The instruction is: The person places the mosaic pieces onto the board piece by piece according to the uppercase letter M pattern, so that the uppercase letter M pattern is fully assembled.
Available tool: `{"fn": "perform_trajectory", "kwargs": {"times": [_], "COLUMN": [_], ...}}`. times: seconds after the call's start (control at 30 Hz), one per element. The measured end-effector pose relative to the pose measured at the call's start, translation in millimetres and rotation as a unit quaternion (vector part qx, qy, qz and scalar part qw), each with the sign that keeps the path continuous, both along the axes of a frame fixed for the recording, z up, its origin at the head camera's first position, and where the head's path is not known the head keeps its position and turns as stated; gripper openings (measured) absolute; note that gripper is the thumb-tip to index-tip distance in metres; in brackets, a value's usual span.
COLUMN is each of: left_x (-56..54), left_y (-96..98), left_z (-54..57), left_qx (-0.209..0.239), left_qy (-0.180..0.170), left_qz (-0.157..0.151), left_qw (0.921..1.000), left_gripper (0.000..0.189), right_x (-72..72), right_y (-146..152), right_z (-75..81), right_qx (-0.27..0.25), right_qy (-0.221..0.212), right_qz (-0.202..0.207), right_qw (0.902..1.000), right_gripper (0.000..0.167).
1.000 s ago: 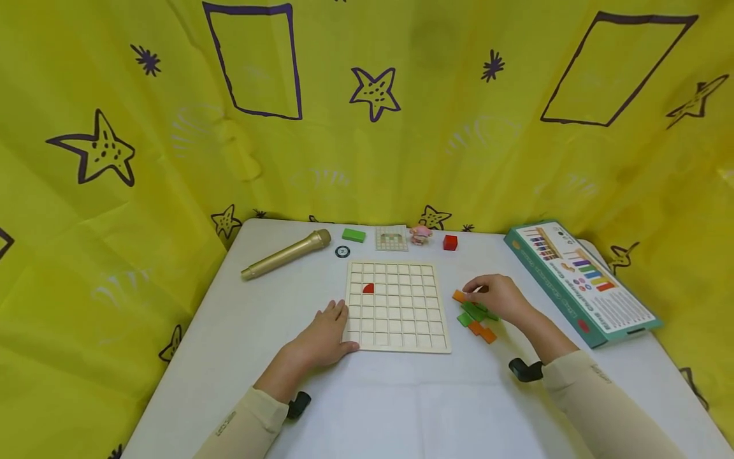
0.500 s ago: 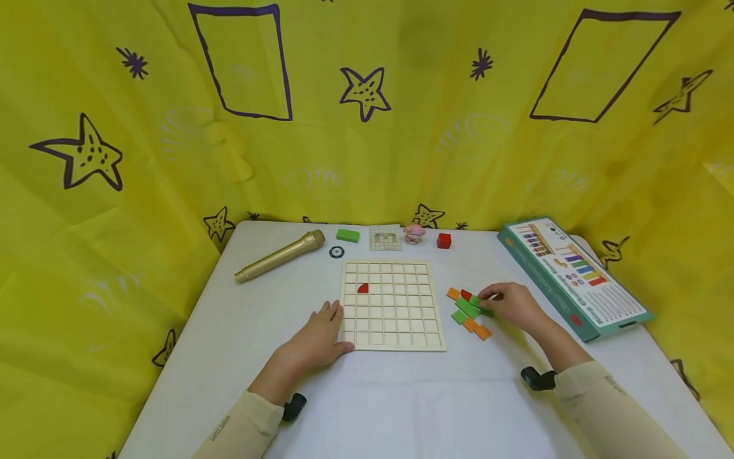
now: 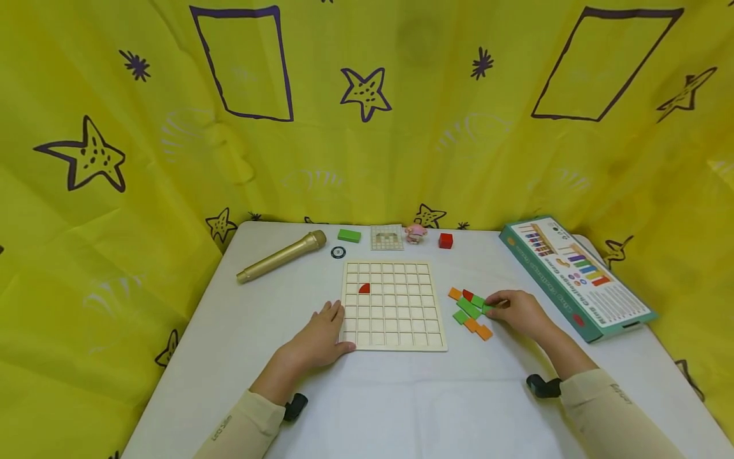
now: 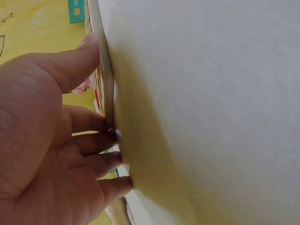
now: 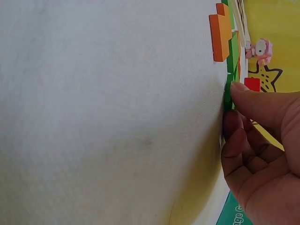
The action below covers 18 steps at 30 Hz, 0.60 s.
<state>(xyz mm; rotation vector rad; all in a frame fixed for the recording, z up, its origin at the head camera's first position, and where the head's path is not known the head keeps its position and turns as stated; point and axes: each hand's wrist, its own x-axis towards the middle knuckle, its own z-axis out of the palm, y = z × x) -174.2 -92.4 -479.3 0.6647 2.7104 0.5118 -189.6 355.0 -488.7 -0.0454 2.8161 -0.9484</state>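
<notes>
My left hand rests at the left edge of a pale gridded board, fingers extended and thumb at the front-left corner. One red quarter-round piece sits in a board cell toward the upper left. To the right of the board lies a cluster of flat pieces, among them an orange piece, a longer green piece and a red piece. At the cluster's right side my right hand pinches a small green tile between thumb and index finger; the fingers partly cover it.
Along the back of the white table stand a gold microphone, a round token, a green block, a pattern card, a pink figurine and a red cube. A game box lies at the right.
My right hand has moved from the top of the cluster to its right side, uncovering the red and green pieces. The left hand stays at the board; the view shifted slightly.
</notes>
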Motion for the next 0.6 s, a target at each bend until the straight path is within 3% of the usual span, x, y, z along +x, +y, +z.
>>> {"fn": "perform_trajectory", "kwargs": {"times": [0.6], "left_x": [-0.4], "left_y": [-1.3], "left_z": [-2.6], "left_qx": [-0.005], "left_qy": [0.007], "left_qz": [-0.006], "left_qw": [0.9999], "left_gripper": [0.086], "right_x": [1.5], "right_y": [-4.7], "right_z": [2.7], "right_qx": [-0.005], "right_qy": [-0.009], "right_qz": [0.002], "right_qw": [0.9999], "right_gripper": [0.029]}}
